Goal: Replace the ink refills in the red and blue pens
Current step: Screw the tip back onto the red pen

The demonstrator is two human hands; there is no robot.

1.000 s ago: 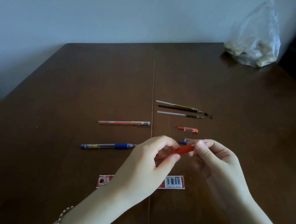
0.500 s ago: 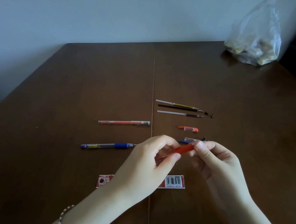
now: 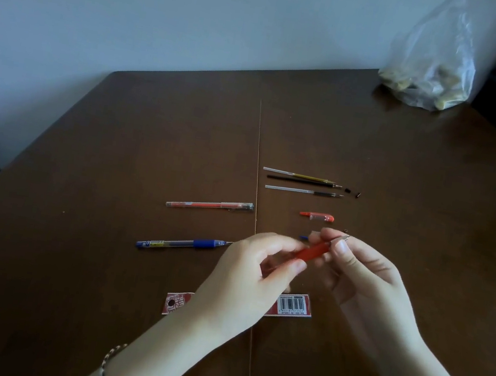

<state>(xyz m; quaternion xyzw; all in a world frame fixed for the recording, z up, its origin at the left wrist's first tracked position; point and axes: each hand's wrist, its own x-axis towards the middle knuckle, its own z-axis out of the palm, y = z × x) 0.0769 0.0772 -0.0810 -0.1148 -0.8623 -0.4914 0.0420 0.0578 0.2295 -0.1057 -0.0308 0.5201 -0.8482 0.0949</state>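
My left hand (image 3: 248, 276) grips a red pen (image 3: 312, 251) by its barrel, and most of the barrel is hidden in the palm. My right hand (image 3: 357, 268) pinches the pen's tip end between thumb and fingers, just above the table. A blue pen (image 3: 182, 244) without its cap lies to the left. Farther back lies a clear pen barrel with red inside (image 3: 209, 205). Three loose refills (image 3: 303, 182) lie side by side beyond my hands. A red cap (image 3: 317, 216) rests just behind them, and a blue cap (image 3: 303, 237) peeks out behind my fingers.
The brown table (image 3: 100, 262) has a seam down its middle. A red packaging card with a barcode (image 3: 292, 304) lies under my left hand. Two tiny dark caps (image 3: 353, 192) sit beside the refills. A clear plastic bag (image 3: 431, 73) stands at the far right corner.
My right hand's fingers have shifted slightly on the red pen's tip end. The pen has stayed between both hands, and everything on the table is where it was.
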